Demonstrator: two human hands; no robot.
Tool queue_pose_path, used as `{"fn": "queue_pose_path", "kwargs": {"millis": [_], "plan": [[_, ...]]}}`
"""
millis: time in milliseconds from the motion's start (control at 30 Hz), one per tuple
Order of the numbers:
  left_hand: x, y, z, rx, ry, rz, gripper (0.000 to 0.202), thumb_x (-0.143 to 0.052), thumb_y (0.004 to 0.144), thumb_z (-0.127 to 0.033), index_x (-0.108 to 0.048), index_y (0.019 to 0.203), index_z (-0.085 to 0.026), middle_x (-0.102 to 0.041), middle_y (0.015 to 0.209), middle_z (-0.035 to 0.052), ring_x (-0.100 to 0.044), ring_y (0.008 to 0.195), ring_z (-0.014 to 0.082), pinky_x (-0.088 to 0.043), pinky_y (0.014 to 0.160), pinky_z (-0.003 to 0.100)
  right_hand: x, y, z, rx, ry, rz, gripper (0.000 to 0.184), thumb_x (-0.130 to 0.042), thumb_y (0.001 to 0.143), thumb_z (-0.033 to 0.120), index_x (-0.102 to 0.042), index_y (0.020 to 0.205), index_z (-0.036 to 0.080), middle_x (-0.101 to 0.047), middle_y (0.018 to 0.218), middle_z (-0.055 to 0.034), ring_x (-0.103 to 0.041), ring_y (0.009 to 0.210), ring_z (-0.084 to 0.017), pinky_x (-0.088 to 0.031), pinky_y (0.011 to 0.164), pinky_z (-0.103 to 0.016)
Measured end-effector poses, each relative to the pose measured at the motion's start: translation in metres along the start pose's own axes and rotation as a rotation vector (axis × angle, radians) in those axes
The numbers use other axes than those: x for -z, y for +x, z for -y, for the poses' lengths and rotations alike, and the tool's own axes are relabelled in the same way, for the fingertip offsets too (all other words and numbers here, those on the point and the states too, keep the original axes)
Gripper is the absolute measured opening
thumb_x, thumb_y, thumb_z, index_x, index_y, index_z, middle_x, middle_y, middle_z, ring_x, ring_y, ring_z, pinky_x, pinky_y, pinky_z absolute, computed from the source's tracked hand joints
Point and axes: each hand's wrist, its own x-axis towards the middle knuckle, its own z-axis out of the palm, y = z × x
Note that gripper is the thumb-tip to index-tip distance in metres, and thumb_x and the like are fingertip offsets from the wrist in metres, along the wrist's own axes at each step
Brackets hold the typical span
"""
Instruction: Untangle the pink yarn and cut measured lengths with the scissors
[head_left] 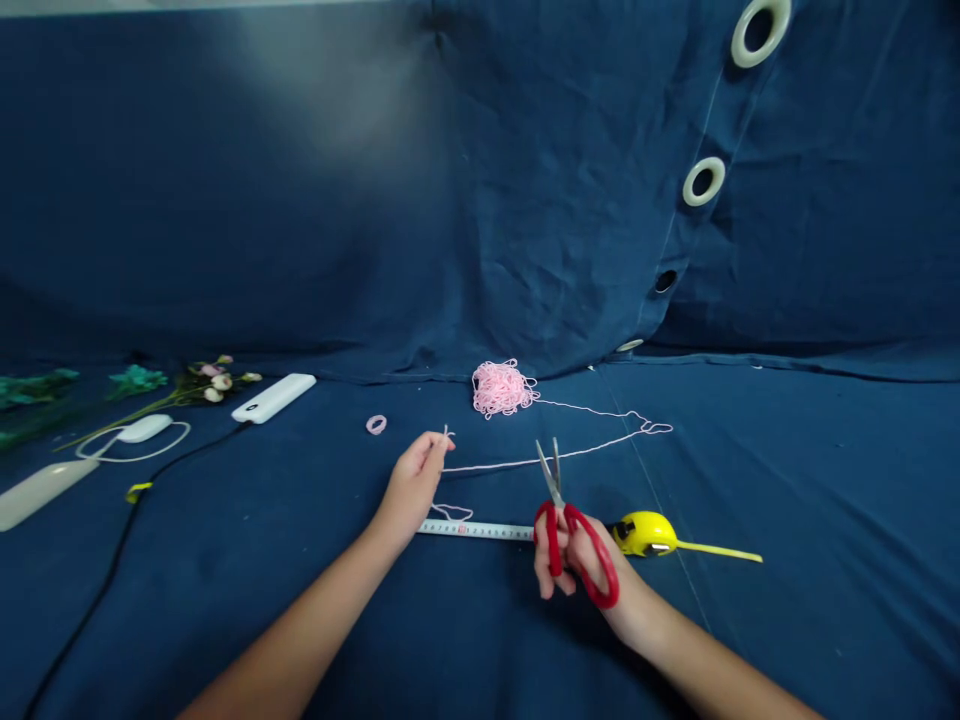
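Pinched between the fingers of my left hand [418, 480] is pink yarn [495, 466], its tip poking up above the thumb. From there the strand runs right, loops back and leads to a tangled pink yarn pile [501, 388]. A short loop of yarn also hangs below my left hand. My right hand [581, 560] holds red-handled scissors [556, 500], fingers through the handles, blades pointing up and slightly apart, close to the strand. Under both hands lies the extended blade of a yellow tape measure [646, 533], partly hidden by them.
A small pink ring of yarn [376, 425] lies left of the pile. Farther left are a white power bank [274, 398], a black cable [124, 530], a white corded device [145, 428] and artificial flowers [217, 380]. Blue cloth with grommets [703, 181] rises behind.
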Motion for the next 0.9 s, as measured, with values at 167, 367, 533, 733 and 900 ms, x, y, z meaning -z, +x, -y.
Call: {"fn": "queue_pose_path", "kwargs": {"millis": [167, 367, 533, 733, 900], "plan": [[0.003, 0.002, -0.005, 0.085, -0.238, -0.018, 0.039, -0.068, 0.094, -0.056, -0.062, 0.099, -0.018, -0.043, 0.068, -0.0070, -0.029, 0.049, 0.0050, -0.018, 0.047, 0.019, -0.003, -0.002, 0.004, -0.137, -0.100, -0.073, 0.059, -0.065, 0.090, 0.076, -0.057, 0.077, 0.019, -0.055, 0.046, 0.0028, -0.043, 0.038, -0.010, -0.028, 0.046, -0.024], [0.003, 0.002, -0.006, 0.092, -0.251, -0.024, 0.035, -0.072, 0.091, -0.050, -0.067, 0.097, -0.016, -0.064, 0.083, 0.0018, -0.055, 0.066, 0.0105, -0.043, 0.062, 0.022, -0.005, 0.000, 0.006, -0.119, -0.127, -0.149, 0.060, -0.065, 0.090, 0.078, -0.058, 0.078, 0.020, -0.058, 0.047, 0.0022, -0.049, 0.041, -0.012, -0.033, 0.048, -0.024], [0.009, 0.009, -0.001, 0.131, -0.242, -0.047, 0.040, -0.075, 0.086, -0.053, -0.069, 0.100, -0.016, -0.069, 0.094, 0.0056, -0.061, 0.073, 0.0124, -0.046, 0.066, 0.023, -0.001, 0.000, 0.004, -0.105, -0.161, -0.168, 0.055, -0.067, 0.093, 0.072, -0.062, 0.083, 0.018, -0.061, 0.050, 0.0017, -0.050, 0.044, -0.011, -0.035, 0.051, -0.024], [0.037, 0.032, 0.011, 0.230, -0.285, -0.193, 0.048, -0.080, 0.077, -0.048, -0.063, 0.112, -0.020, -0.056, 0.088, -0.0037, -0.035, 0.052, 0.0041, -0.024, 0.048, 0.018, -0.002, -0.002, 0.004, -0.114, -0.160, -0.138, 0.050, -0.070, 0.094, 0.066, -0.062, 0.083, 0.018, -0.063, 0.053, 0.0019, -0.052, 0.046, -0.011, -0.038, 0.053, -0.024], [0.084, 0.053, 0.020, 0.097, 0.222, -0.650, 0.046, -0.071, 0.084, -0.040, -0.062, 0.124, -0.019, -0.063, 0.111, 0.0075, -0.062, 0.090, 0.0189, -0.052, 0.081, 0.033, 0.000, -0.004, 0.001, -0.091, -0.165, -0.132, 0.046, -0.070, 0.096, 0.062, -0.063, 0.083, 0.018, -0.064, 0.053, 0.0020, -0.050, 0.046, -0.010, -0.036, 0.053, -0.023]]}}
